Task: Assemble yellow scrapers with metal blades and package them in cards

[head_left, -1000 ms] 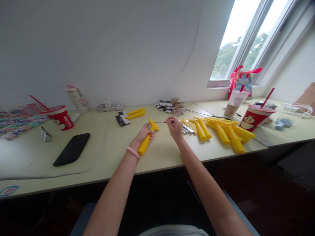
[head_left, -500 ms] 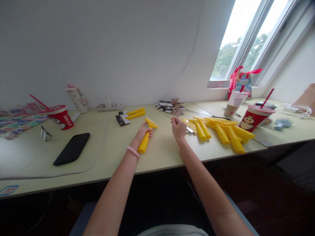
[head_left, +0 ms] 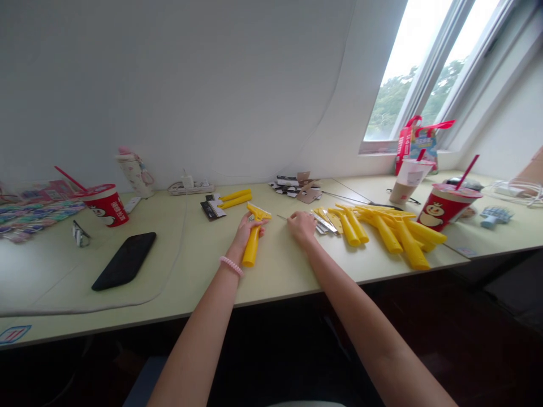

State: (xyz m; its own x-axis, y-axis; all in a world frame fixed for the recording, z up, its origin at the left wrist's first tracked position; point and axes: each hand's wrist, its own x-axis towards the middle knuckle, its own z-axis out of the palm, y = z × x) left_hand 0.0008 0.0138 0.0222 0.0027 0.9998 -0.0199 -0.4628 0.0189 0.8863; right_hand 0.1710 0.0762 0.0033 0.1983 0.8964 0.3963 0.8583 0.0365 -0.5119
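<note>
Left hand (head_left: pixel 251 230) clenched around a yellow plastic scraper (head_left: pixel 253 244), right hand (head_left: pixel 301 228) pinching a thin metal pin (head_left: pixel 282 216), pile of yellow scrapers (head_left: pixel 392 236) at three o'clock.

The scraper (head_left: pixel 258 212) has a glossy yellow plastic grip (head_left: pixel 251 249), and the desk (head_left: pixel 280 277) looks smooth and matt.

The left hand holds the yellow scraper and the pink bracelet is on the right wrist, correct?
Not quite: the pink bracelet is on the left wrist, not the right, as the head view shows. The rest stands: the left hand holds the yellow scraper.
</note>
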